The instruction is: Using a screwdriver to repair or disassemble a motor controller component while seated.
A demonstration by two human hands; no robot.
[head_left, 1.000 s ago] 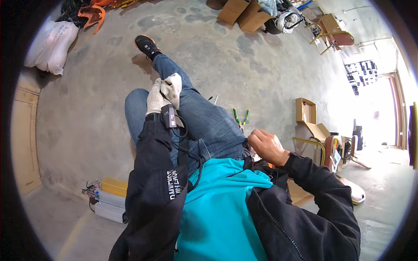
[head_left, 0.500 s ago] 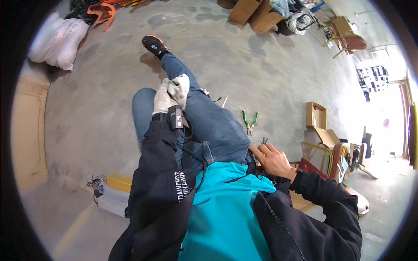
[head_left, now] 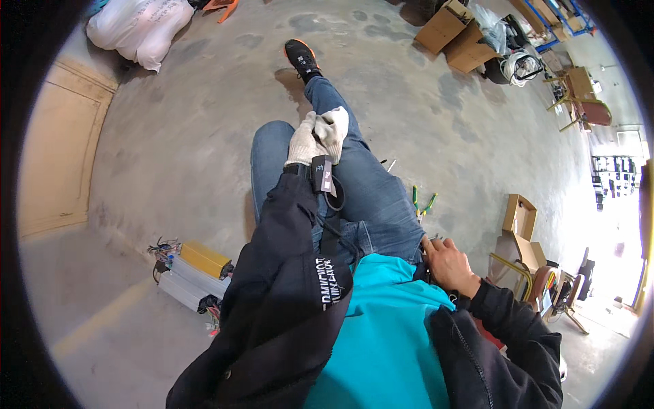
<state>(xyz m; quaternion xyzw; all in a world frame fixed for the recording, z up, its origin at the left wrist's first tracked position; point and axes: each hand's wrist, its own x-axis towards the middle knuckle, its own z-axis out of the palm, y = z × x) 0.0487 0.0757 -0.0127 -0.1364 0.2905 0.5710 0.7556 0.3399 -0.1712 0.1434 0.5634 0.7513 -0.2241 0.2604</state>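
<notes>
My left hand (head_left: 302,144), in a white knitted work glove, is closed on a second white glove (head_left: 333,129) above my left thigh. A small black box with a cable (head_left: 322,174) is fastened at that wrist. My bare right hand (head_left: 451,267) is at my right hip, by the jeans pocket. Its fingers are bent, with the tips hidden against the clothing; whatever they grip cannot be made out. Just ahead of it on the floor lie green-handled pliers (head_left: 424,203), partly hidden by my leg.
Metal-cased units with loose wires (head_left: 191,273) lie on the floor at left. An open cardboard box (head_left: 521,221) and a chair frame (head_left: 511,273) are at right. More cartons (head_left: 470,46) stand at the back. White sacks (head_left: 139,27) rest at the far left, beyond a tan panel (head_left: 61,150).
The view has shifted, so the scene sits further right and the units at left show more. My left hand still grips the glove; my right hand stays at the hip.
</notes>
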